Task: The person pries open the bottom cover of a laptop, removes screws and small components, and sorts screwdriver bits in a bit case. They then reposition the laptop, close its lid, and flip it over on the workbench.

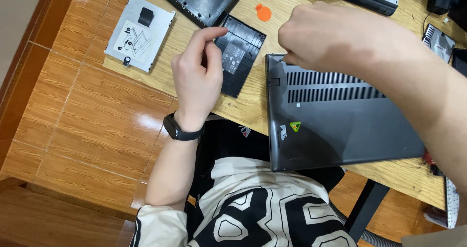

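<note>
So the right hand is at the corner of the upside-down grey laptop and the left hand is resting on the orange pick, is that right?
Not quite. In the head view the left hand is over the small black cover panel; the orange pick lies apart, untouched. The right hand is indeed at the corner of the upside-down grey laptop.

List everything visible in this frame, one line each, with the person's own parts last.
laptop: 1, dark grey, underside up, on the table's near right edge
small panel: 1, black, left of the laptop
metal bracket tray: 1, silver, holding screws, far left on the table
plastic pick: 1, orange, beyond the panel
black device: 1, top edge, partly cut off
table: 1, light wood
floor: brown glossy tiles
wristband: 1, black, left wrist
left hand: over the panel's left edge
right hand: closed at the laptop's far left corner
</note>
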